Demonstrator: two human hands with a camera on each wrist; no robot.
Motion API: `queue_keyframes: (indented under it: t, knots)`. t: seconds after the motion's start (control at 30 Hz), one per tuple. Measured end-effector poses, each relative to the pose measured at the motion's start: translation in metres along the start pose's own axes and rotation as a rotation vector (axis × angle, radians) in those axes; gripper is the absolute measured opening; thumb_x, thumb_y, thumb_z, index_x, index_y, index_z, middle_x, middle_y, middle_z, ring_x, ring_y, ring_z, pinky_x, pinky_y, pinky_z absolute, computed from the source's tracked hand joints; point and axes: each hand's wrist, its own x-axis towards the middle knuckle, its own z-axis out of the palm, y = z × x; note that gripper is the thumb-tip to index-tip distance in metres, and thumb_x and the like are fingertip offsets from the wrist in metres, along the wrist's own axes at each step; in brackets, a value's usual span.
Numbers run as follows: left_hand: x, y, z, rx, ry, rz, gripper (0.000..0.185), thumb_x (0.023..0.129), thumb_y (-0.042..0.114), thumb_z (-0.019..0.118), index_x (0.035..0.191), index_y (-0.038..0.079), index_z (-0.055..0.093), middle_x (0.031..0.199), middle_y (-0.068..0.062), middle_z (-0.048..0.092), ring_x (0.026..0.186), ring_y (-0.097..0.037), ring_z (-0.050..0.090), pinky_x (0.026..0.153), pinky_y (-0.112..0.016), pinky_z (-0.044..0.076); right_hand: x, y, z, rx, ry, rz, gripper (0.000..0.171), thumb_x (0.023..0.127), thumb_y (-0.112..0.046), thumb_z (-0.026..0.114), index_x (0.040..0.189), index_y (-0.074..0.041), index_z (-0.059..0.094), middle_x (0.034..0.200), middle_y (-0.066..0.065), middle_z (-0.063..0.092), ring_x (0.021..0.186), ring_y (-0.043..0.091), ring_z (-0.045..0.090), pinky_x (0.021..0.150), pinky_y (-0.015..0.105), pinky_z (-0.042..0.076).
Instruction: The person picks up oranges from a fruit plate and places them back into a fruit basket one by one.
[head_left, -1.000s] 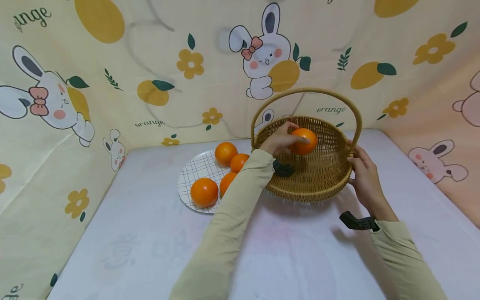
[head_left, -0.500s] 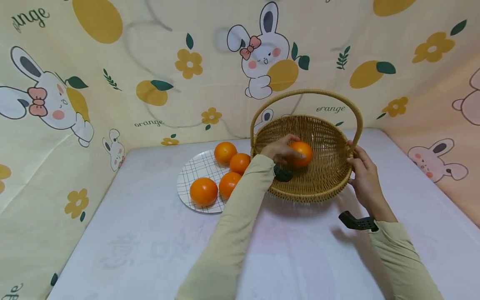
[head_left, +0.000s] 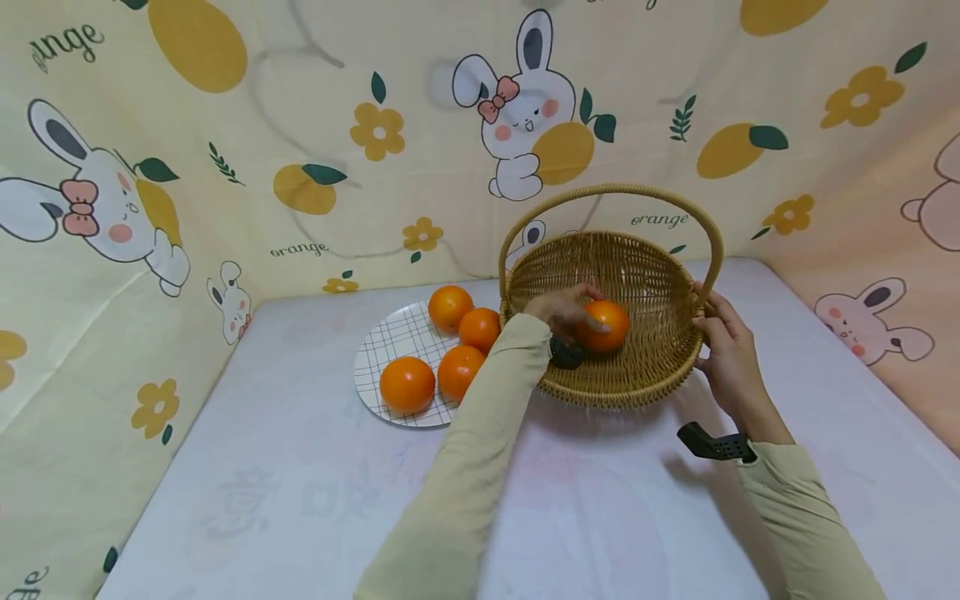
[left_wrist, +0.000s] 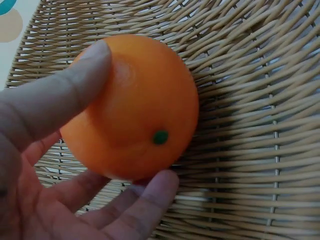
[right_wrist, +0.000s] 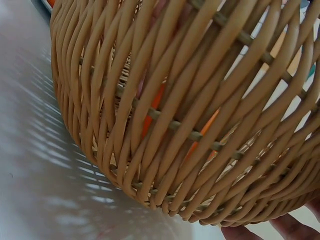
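Lowering that orange [head_left: 604, 325] into the basket [head_left: 651, 377]: left hand [head_left: 561, 310] has brought it down from mid-air and still grips it at the bottom, while right hand [head_left: 726, 350] keeps gripping the rim.

The printed cloth backdrop [head_left: 420, 100] carries the one readable word, "orange", in dark cursive. It stands far left at the top edge, cut off to "ange" [head_left: 66, 46]; again low on the back wall, left of the small yellow flower [head_left: 299, 248]; and once more behind the basket handle, right of centre [head_left: 660, 220].
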Motion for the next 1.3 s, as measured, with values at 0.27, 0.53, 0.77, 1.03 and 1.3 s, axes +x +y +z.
queue_keyframes:
  t: [0.27,0.53,0.77,1.03,1.3]
  knots:
    - [-0.012,0.005,0.005,-0.004,0.038,0.002,0.06,0.086,0.009,0.074,0.137,0.013,0.044,0.129,-0.016,0.044,0.106,-0.034,0.057,0.083,-0.045,0.053,0.001,0.001,0.001,0.022,0.014,0.006,0.046,0.104,-0.014,0.038,0.15,-0.019,0.037,0.152,0.011,0.024,0.137,0.034,0.024,0.07,0.022,0.052]
    - [-0.012,0.01,0.008,-0.006,0.069,-0.004,0.053,0.085,0.006,0.075,0.132,0.009,0.05,0.12,-0.015,0.049,0.1,-0.034,0.058,0.077,-0.044,0.055,0.002,0.002,-0.001,0.055,0.027,0.006,0.045,0.104,-0.013,0.039,0.148,-0.017,0.039,0.149,0.013,0.027,0.13,0.031,0.031,0.07,0.023,0.053]
    - [-0.012,0.016,0.008,0.022,0.061,-0.029,0.046,0.085,0.005,0.075,0.126,0.009,0.055,0.115,-0.012,0.051,0.096,-0.029,0.059,0.07,-0.04,0.057,0.003,0.001,-0.002,0.062,0.031,0.022,0.044,0.104,-0.014,0.039,0.147,-0.018,0.04,0.149,0.014,0.026,0.129,0.032,0.032,0.069,0.025,0.054]
    - [-0.012,0.019,0.009,0.099,0.065,-0.026,0.039,0.086,0.005,0.074,0.122,0.011,0.06,0.118,-0.009,0.052,0.1,-0.026,0.058,0.072,-0.04,0.056,0.003,0.002,-0.003,0.051,0.035,0.03,0.044,0.104,-0.015,0.038,0.148,-0.019,0.039,0.15,0.013,0.025,0.13,0.033,0.03,0.068,0.024,0.053]
    - [-0.014,0.022,0.008,0.172,0.056,-0.011,0.039,0.089,0.011,0.072,0.126,0.014,0.062,0.129,-0.008,0.049,0.104,-0.025,0.056,0.072,-0.04,0.056,0.001,0.004,-0.003,0.05,0.046,0.029,0.044,0.104,-0.016,0.038,0.149,-0.018,0.038,0.149,0.013,0.026,0.13,0.033,0.03,0.067,0.023,0.053]
